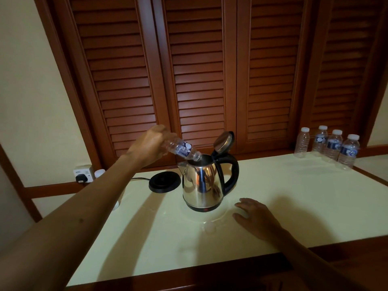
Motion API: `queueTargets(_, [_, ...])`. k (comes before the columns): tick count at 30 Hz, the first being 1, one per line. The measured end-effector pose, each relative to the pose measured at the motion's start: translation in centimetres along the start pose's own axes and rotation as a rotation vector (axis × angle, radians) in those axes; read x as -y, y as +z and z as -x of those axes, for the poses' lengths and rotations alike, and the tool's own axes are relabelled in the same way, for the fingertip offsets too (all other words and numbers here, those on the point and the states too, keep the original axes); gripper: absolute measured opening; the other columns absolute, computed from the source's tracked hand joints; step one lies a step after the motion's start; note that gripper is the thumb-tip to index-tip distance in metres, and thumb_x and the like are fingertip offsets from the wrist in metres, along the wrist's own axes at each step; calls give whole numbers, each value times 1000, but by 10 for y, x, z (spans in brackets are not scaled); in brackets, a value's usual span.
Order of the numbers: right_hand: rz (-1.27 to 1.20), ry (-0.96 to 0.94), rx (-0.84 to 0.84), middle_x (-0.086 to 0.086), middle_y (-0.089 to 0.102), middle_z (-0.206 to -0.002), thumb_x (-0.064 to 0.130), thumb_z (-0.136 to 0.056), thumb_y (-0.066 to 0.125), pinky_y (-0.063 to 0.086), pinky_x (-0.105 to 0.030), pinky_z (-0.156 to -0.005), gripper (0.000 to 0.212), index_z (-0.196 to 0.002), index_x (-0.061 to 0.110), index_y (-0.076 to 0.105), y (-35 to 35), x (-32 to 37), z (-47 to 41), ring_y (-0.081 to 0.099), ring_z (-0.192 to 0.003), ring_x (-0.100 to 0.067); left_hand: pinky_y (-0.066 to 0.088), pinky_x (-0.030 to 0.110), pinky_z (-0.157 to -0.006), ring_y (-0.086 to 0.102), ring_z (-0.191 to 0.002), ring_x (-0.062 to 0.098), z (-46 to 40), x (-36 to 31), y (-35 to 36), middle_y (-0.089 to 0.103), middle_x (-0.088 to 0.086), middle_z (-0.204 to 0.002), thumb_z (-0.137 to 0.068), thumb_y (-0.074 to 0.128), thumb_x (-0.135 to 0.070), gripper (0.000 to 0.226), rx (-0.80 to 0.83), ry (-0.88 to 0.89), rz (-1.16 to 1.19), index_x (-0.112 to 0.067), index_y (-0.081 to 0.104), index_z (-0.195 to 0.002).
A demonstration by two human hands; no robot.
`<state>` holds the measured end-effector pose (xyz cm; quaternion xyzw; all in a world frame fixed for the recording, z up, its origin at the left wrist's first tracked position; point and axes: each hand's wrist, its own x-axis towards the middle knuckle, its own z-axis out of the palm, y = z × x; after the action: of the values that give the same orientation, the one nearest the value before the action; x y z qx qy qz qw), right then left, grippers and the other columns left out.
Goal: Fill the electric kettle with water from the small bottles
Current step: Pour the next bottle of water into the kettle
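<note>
Head view. The left hand (pixel 150 147) is raised above the tabletop (pixel 283 202), its grip clamped round the base end of a small bottle (pixel 182 149). The bottle is tilted steeply, neck down, with its mouth at the open top of the electric kettle (pixel 203 184). Its blue-and-white label carries print too small to read. The kettle, polished steel with a black handle on its right side, stands upright on the tabletop; its hinged lid (pixel 223 142) is swung up and back. The kettle is off its round black base (pixel 164 182), which lies just beside it to the left, with a cord running left to a black plug (pixel 80 178) in a wall socket (pixel 83 173). A white bottle cap (pixel 210 228) lies on the tabletop in front of the kettle. The right hand (pixel 255 215) rests palm down on the tabletop near the kettle's right side, fingers spread and relaxed, holding nothing. At the far right edge stand four capped bottles (pixel 327 145): the leftmost bears no label, while the other three bear blue labels whose writing and brand cannot be made out. Dark louvred wooden shutters (pixel 199 70) fill the wall behind
</note>
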<state>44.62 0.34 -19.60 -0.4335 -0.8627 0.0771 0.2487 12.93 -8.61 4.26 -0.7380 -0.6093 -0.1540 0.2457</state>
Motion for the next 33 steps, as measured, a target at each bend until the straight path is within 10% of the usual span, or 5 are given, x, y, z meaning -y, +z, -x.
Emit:
queueTargets(15, [6, 13, 4, 5, 49, -143, 52, -88, 53, 28, -25, -109, 51, -131, 24, 57, 0, 1, 0, 42, -132, -12, 50, 30, -78, 60, -99, 22, 8, 0, 8, 62, 6, -116, -76, 82, -9, 57, 33, -48, 46, -22, 64, -128])
queueTargets(33, [-2, -17, -5, -2, 58, -133, 45, -86, 62, 37, -29, -104, 44, -121, 18, 65, -4, 3, 1, 53, -123, -17, 47, 23, -72, 60, -89, 11, 126, -64, 107, 61, 1, -113, -93, 66, -29, 46, 63, -754, 838, -19, 48, -134])
